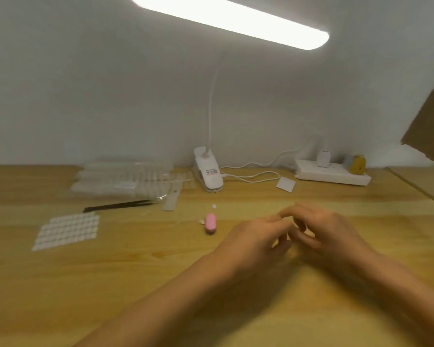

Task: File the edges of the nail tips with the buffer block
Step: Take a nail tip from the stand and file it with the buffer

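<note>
left hand [256, 236]: comes in from the lower left with the forearm low over the desk [135, 279], back of the hand up, fingers curled toward the other hand.
right hand [328, 229]: comes in from the lower right, fingers bent, fingertips meeting those of the left hand just above the desk.
grip: both sets of fingers close on one spot. Blur hides it; something small may be pinched there, but I cannot tell.
buffer block [210, 222]: pink, lying on the desk to the left of the left hand, apart from it and touched by neither hand.
loose nail tips: one pale tip [214, 206] just behind the block, another [201, 221] just beside its left edge.
clear packets [125, 177]: stacked at the back left, with rows of pale tips inside.
tweezers [120, 206]: black, lying in front of the packets.
</note>
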Demonstrator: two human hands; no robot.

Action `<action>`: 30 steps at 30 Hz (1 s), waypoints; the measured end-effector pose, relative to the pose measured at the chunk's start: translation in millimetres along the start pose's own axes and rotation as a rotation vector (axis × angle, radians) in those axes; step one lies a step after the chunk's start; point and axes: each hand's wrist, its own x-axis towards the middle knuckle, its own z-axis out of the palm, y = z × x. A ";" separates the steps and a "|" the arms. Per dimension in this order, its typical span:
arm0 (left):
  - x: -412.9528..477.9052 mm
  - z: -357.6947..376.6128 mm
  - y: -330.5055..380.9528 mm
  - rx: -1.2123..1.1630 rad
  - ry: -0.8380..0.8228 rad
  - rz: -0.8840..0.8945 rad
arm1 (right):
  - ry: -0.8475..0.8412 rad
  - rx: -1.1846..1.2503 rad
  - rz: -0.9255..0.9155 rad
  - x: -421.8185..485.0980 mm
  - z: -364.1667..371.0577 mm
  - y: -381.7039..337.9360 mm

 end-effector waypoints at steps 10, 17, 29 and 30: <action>-231.7 -130.6 -51.3 0.462 0.075 -0.368 | -0.157 0.074 -0.572 87.8 82.6 -219.4; -293.8 -170.6 -76.4 0.607 0.069 -0.829 | -0.173 0.252 -0.479 157.3 133.9 -329.3; -327.2 -199.8 -76.5 0.410 -0.379 -0.873 | -0.384 0.432 -0.388 230.2 180.7 -419.2; -329.2 -203.2 -76.7 0.405 -0.416 -0.868 | -0.383 0.409 -0.400 234.3 180.2 -418.2</action>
